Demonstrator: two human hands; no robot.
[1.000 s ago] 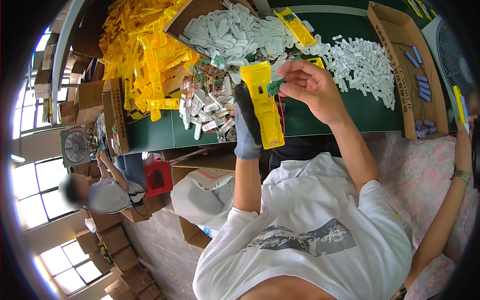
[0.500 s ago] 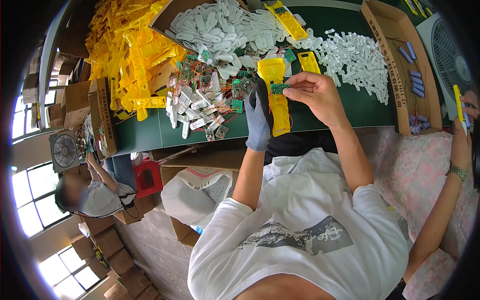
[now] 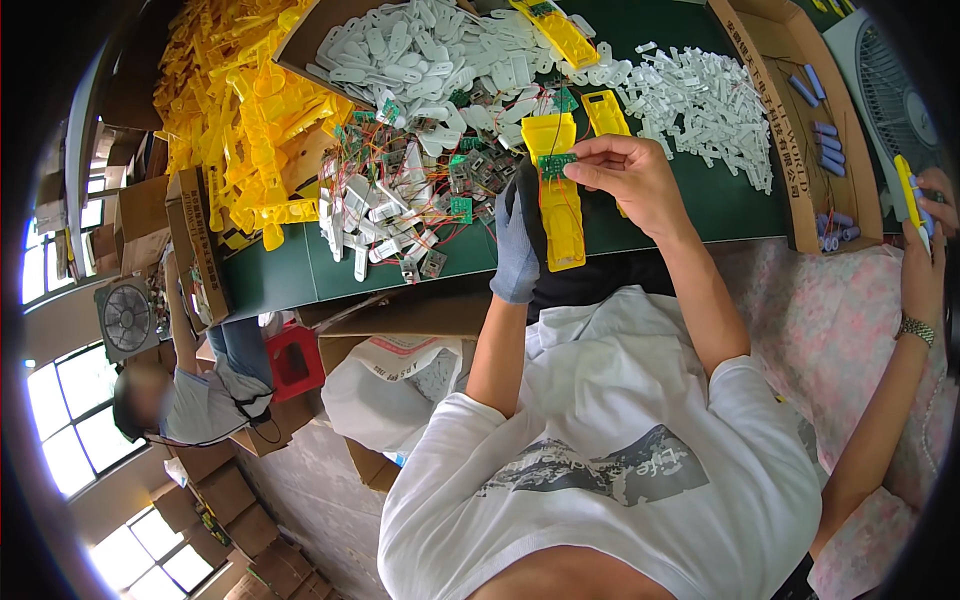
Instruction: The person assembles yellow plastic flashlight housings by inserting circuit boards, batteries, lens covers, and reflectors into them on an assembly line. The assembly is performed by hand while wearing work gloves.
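My left hand (image 3: 517,245), in a grey-blue glove with a black palm, grips a long yellow plastic housing (image 3: 562,228) by its left side. The housing stands out over the front edge of the table, its hollow side up. Bare, my right hand (image 3: 632,182) pinches a small green circuit board (image 3: 553,166) between thumb and fingertips. That board lies over the housing's upper part, with thin red wires by it; whether it is seated cannot be made out. Just beyond my right hand lies another yellow housing piece (image 3: 605,112), partly hidden by the hand.
Wired boards and white casings (image 3: 385,205) are heaped left of my hands. Yellow shells (image 3: 240,120) pile up farther left; white parts (image 3: 420,50) lie beyond. Small white pieces (image 3: 700,110) and a cardboard tray (image 3: 795,150) of blue cylinders are rightward. A co-worker's hands (image 3: 925,240) hold a yellow piece.
My right hand has brought the circuit board slightly up and left over the housing. The red wires no longer show beside the housing's lower end. The view has shifted a little.
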